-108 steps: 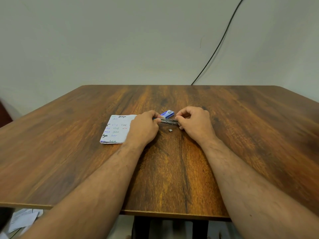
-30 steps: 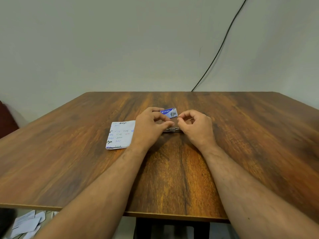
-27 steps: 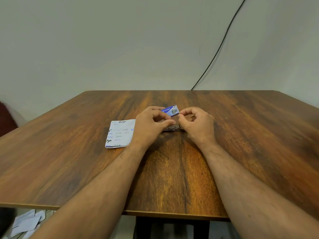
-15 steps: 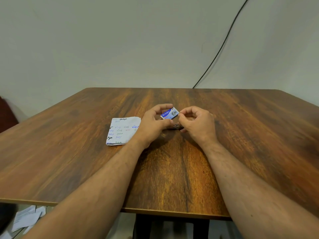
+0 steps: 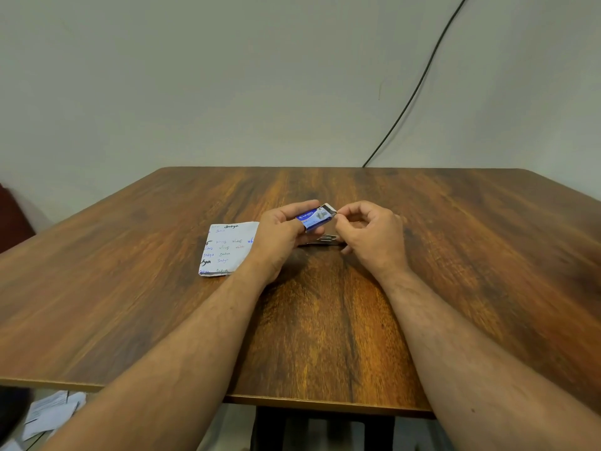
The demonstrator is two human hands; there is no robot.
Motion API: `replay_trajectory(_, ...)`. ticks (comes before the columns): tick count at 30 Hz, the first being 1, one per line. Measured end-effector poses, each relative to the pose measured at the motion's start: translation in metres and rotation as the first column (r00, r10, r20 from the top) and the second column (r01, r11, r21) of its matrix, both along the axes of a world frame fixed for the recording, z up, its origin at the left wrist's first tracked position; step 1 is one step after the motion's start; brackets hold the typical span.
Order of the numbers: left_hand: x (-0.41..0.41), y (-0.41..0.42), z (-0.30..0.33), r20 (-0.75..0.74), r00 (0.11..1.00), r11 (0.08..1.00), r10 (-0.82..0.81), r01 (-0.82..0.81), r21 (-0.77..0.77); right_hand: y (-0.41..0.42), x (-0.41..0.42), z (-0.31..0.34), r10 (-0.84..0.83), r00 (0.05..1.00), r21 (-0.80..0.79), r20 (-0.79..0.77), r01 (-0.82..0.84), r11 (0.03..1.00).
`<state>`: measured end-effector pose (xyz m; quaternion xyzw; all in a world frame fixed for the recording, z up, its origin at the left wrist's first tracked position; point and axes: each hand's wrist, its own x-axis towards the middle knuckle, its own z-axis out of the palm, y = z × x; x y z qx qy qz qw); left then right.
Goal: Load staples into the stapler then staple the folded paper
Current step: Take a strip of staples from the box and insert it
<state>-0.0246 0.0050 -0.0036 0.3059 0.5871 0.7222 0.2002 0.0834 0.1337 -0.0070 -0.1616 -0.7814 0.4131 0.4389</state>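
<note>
— Pinching the staple box (image 5: 314, 217) in my left hand (image 5: 280, 239), above the stapler (image 5: 320, 240) on the table (image 5: 325, 320); right hand (image 5: 370, 236) fingertips nipped at its open flap.

— Handling?

— Light card, crushable; hold edges. Staple strips look brittle. Folded paper (image 5: 227, 249) lies left.

A plain, pale grey-green wall (image 5: 227, 76) is filling the upper half of the view, evenly lit and casting no hard shadows. A thin black cable (image 5: 419, 79) is running diagonally down it from the top right, disappearing behind the far edge of the wooden table (image 5: 325, 336). The table's dark brown, streaky grain is catching a soft sheen near its middle, and a lighter band is edging its near side. Dark table legs (image 5: 270, 428) are showing beneath that edge. At the lower left, loose white papers (image 5: 52, 415) are lying on the floor. A dark reddish shape (image 5: 13, 213) is sitting at the left margin.
</note>
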Motion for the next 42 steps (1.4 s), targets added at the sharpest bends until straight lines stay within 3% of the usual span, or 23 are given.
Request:
replay_trajectory(6, -0.002, 0.001, -0.001, -0.036, 0.999, 0.998, 0.02, -0.023, -0.058, -0.001, 0.002, 0.002, -0.026, 0.998, 0.021, -0.059, 0.027, 0.999)
replay_trajectory(13, -0.002, 0.001, -0.005, -0.079, 0.996, 0.997, -0.038, 0.032, -0.072, -0.002, 0.001, 0.001, -0.006, 0.998, 0.085, -0.056, 0.01, 0.996)
replay_trajectory(17, -0.001, -0.002, -0.003, -0.105, 0.994, 0.994, 0.011, -0.023, -0.109, 0.002, -0.003, -0.001, -0.018, 1.0, 0.093, -0.026, 0.02, 0.995)
replay_trajectory(21, 0.001, -0.003, -0.001, -0.084, 0.996, 0.999, -0.03, 0.027, -0.032, 0.003, -0.003, -0.002, -0.005, 1.0, 0.098, -0.017, 0.007, 0.995)
replay_trajectory(26, -0.003, -0.001, -0.009, -0.294, 0.956, 0.992, -0.027, -0.011, -0.126, 0.0, -0.003, 0.002, -0.021, 0.999, 0.115, -0.036, 0.025, 0.993)
replay_trajectory(31, -0.004, 0.0, -0.01, -0.355, 0.935, 0.988, 0.004, -0.059, -0.145, 0.002, -0.007, 0.0, 0.044, 0.999, -0.077, -0.027, -0.046, 0.996)
replay_trajectory(36, -0.007, -0.002, -0.008, -0.349, 0.936, 0.983, 0.037, -0.097, -0.154, 0.008, -0.002, 0.003, 0.003, 1.0, -0.088, -0.031, -0.006, 0.996)
replay_trajectory(42, -0.004, -0.002, -0.01, -0.434, 0.901, 0.978, 0.006, -0.095, -0.184, 0.005, -0.001, 0.003, -0.056, 0.998, 0.012, -0.008, 0.057, 0.998)
